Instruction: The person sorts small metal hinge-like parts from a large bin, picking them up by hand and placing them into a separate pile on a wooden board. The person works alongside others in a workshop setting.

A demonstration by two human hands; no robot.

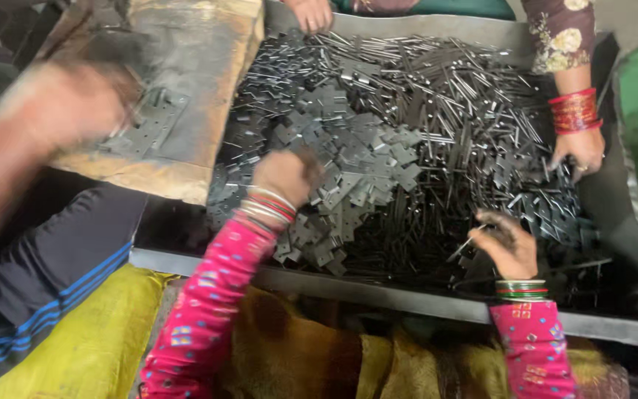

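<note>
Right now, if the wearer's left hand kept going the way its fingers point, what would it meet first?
The left hand points up and right into the tray, already at the heap of flat metal plates. These plates come first; depth is unclear, so contact may already exist.

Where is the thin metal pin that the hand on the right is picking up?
In the head view, the thin metal pin is low on the right, pinched in the right hand over the heap of pins, just above the tray's near rim.

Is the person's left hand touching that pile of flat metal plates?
Touching: the head view shows the left hand resting on the pile of flat metal plates, fingers buried among them.
</note>
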